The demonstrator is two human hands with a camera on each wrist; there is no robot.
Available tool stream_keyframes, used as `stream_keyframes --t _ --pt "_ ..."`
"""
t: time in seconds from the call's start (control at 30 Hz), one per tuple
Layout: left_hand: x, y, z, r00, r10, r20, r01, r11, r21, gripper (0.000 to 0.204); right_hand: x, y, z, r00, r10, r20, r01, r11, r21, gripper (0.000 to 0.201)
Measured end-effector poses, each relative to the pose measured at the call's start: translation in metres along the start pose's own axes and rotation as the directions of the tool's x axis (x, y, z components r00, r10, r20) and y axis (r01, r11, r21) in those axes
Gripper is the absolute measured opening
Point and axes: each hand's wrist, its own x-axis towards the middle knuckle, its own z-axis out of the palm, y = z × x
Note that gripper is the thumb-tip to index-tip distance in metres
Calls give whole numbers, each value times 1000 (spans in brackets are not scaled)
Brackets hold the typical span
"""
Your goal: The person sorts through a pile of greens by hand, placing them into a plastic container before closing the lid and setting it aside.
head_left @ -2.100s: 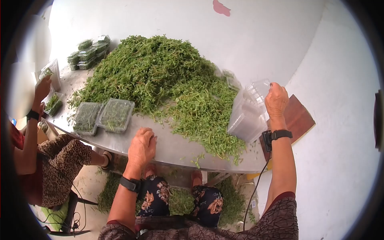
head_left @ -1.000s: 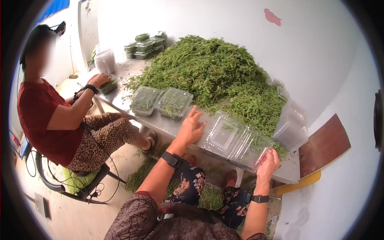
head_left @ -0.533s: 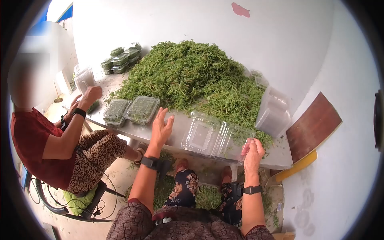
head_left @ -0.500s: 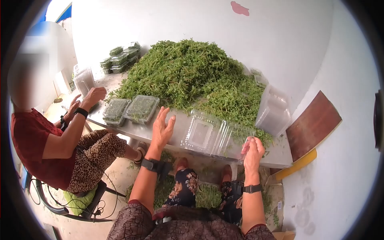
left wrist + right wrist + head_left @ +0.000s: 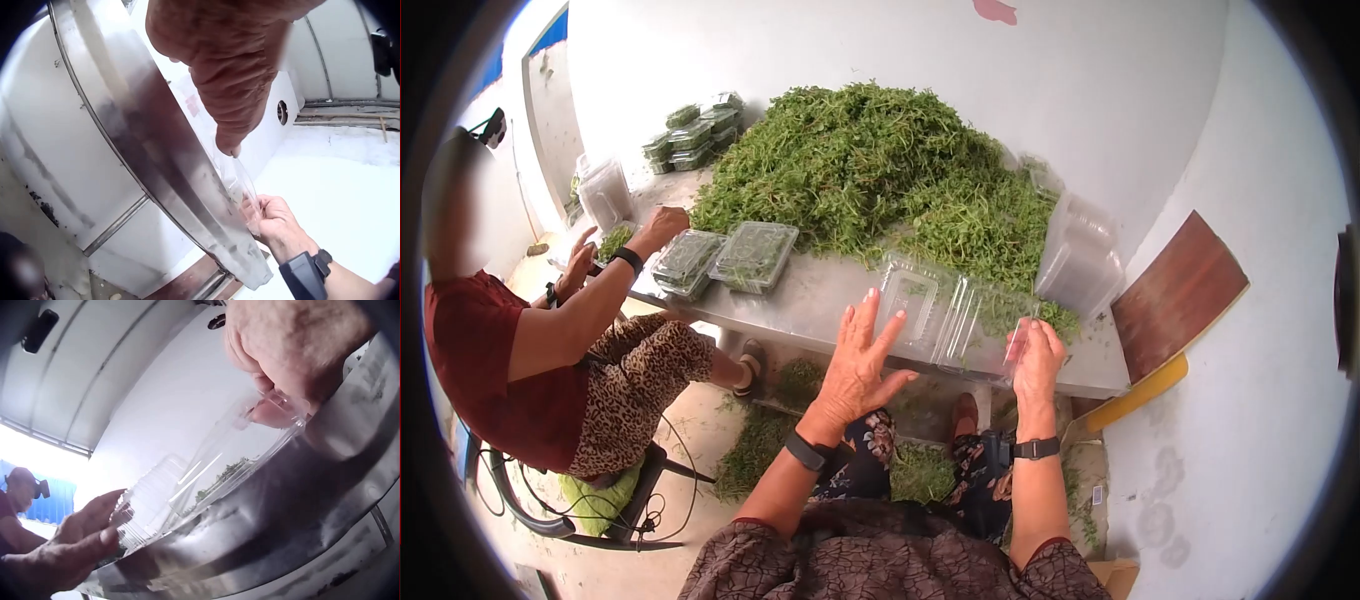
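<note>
Right of centre, my right hand [image 5: 1037, 360] pinches a clear, hinged, rectangular plastic container [image 5: 956, 318] in its grip; mid-frame, my left hand [image 5: 860, 368] has fingers spread.

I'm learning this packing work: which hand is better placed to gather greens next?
Probably the left hand: it is spread and grips nothing, while the right hand pinches an edge of the open clear container.

– Which clothes does the person wear?
– A brown shirt [image 5: 890, 560] with dark crackled lines and dark red sleeve edges [image 5: 1050, 547].
– And beyond the shirt?
– Dark flowered trousers [image 5: 985, 495], one reddish shoe [image 5: 965, 414] and two black wrist straps [image 5: 804, 452].
</note>
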Motion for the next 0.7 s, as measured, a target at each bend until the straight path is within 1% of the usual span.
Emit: stream_keyframes --t 0.03,0.07,0.13,0.17,0.2,0.23,0.27,0.3,0.33,0.37,0.4,0.43,0.47,0.5,0.53,0.57,0.6,0.63,0.67,0.7 --pt "0 3 5 999 -32 -25 32 999 -14 92 0 -4 0 998 65 -9 -65 997 28 21" --pt "-1 6 8 999 -30 -36 29 999 -16 92 0 -10 1 991 131 -17 -129 990 56 20" --pt "-1 9 12 996 -27 -83 35 995 93 95 -5 -19 9 992 123 -4 -122 989 83 20" --pt "1 12 13 996 -27 -82 35 995 90 95 -11 -24 14 992 130 5 -130 985 112 20" --pt "5 15 13 991 -41 -125 49 997 57 95 -16 -30 21 991 132 3 -132 985 112 20" --pt "9 16 12 985 -55 -166 60 998 23 94 -20 -39 31 992 123 40 -127 986 112 19" --pt "12 15 10 986 -53 -160 58 998 24 94 -23 -49 40 991 113 76 -121 986 115 19" --pt "15 14 8 973 -69 -221 76 997 25 90 -25 -57 46 988 104 114 -118 986 122 18" --pt "19 13 7 956 -86 -281 96 995 24 86 -27 -65 54 988 108 107 -122 985 124 18" --pt "24 11 6 933 -102 -345 106 994 -7 78 -29 -73 62 984 62 165 -79 992 97 19" --pt "28 8 6 936 -103 -336 107 994 -6 78 -33 -79 70 975 20 223 -37 997 73 21" --pt "31 5 7 910 -188 -370 161 982 -101 69 -37 -85 78 975 25 219 -42 996 76 21" --pt "33 1 8 877 -274 -396 210 958 -198 61 -42 -90 87 952 -61 299 50 998 44 24" --pt "37 1 15 793 -432 -429 268 880 -391 40 -45 -92 91 914 -141 381 144 989 20 29" --pt "38 -2 15 794 -434 -426 272 880 -389 40 -46 -88 91 915 -136 380 139 990 21 29" --pt "39 -5 14 731 -600 -324 381 753 -536 34 -47 -81 90 887 -236 396 291 953 -83 32" --pt "40 -8 13 645 -738 -198 472 589 -655 29 -47 -74 89 843 -330 426 436 882 -180 37" --pt "38 -18 19 692 -684 -232 390 624 -677 44 -47 -64 84 843 -291 452 426 875 -231 39" --pt "37 -19 18 687 -688 -234 394 623 -676 44 -46 -51 81 842 -286 457 423 877 -230 39" --pt "36 -19 18 659 -733 -169 418 544 -727 46 -46 -37 77 817 -322 479 504 801 -322 40"
